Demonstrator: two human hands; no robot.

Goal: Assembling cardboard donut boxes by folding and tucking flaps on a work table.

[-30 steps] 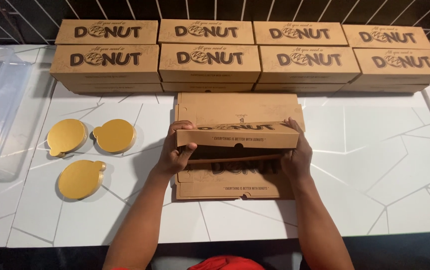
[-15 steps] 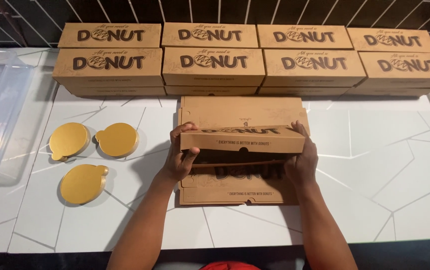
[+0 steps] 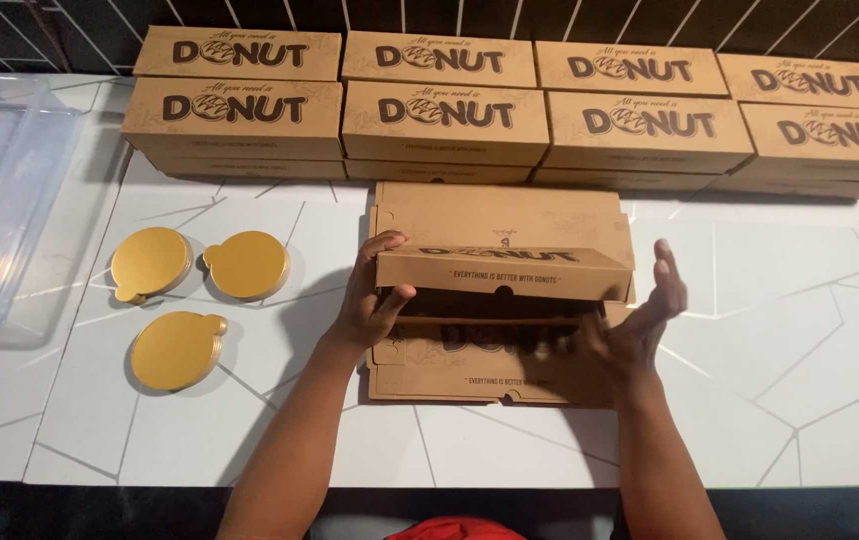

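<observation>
The half-folded brown box (image 3: 502, 270) was gripped by the left hand (image 3: 375, 300); the blurred right hand (image 3: 640, 320) was open; finished boxes (image 3: 450, 110) were stacked behind.

Left hand (image 3: 375, 295): fingers curled in a grip, thumb forward, forearm extended from below. Right hand (image 3: 640, 320): open, palm facing left, fingers spread and motion-blurred, holding nothing

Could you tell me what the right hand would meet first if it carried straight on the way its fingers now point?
Probably the right end of the folded box; the right hand is open beside it, though blurred.
</observation>
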